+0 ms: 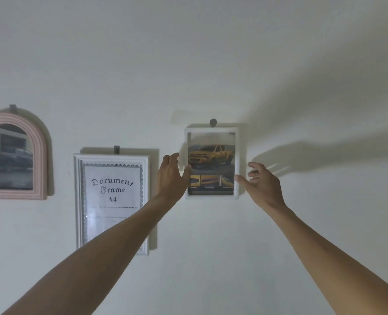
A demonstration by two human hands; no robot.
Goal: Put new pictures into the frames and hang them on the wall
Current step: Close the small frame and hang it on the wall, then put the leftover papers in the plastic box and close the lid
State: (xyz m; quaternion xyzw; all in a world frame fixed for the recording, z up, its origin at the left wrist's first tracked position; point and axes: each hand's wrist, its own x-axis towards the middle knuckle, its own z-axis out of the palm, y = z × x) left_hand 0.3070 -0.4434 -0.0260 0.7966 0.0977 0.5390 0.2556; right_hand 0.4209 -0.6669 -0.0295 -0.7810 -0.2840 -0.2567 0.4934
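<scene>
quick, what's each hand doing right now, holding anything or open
Left hand: open, thumb at the left edge of the small white frame, no closed grip.
Right hand: open, thumb at the frame's right edge, holding nothing.

Three frames hang on the wall (211, 53): one small white frame (237, 160) with one truck picture (211, 156); left of it, one white document frame (146, 201) and one pink arched frame (41, 142). Three hooks, one above each. Two hands flank the small white frame.

Dim, soft picture; long arm shadows stretch right across the wall (211, 53), so light probably comes from the left.
</scene>
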